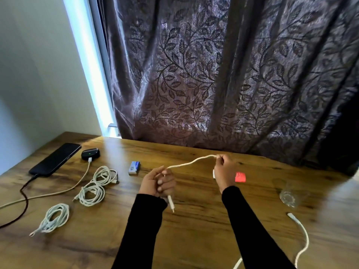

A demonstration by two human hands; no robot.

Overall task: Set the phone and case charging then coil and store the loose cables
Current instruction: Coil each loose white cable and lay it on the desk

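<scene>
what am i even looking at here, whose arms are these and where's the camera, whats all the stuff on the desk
No machine here: the one picture comes from a camera worn on a person's head, looking down at their own arms. The left hand and the right hand each grip a white cable stretched between them. On the wooden table lie a phone and a small black case, both plugged in, two coiled cables, a small blue box, a red item and a glass.

Bare wood left of glass (288, 197); red block (240, 177) beyond-left of glass; loose white cable (303, 235) crosses nearer side.
</scene>
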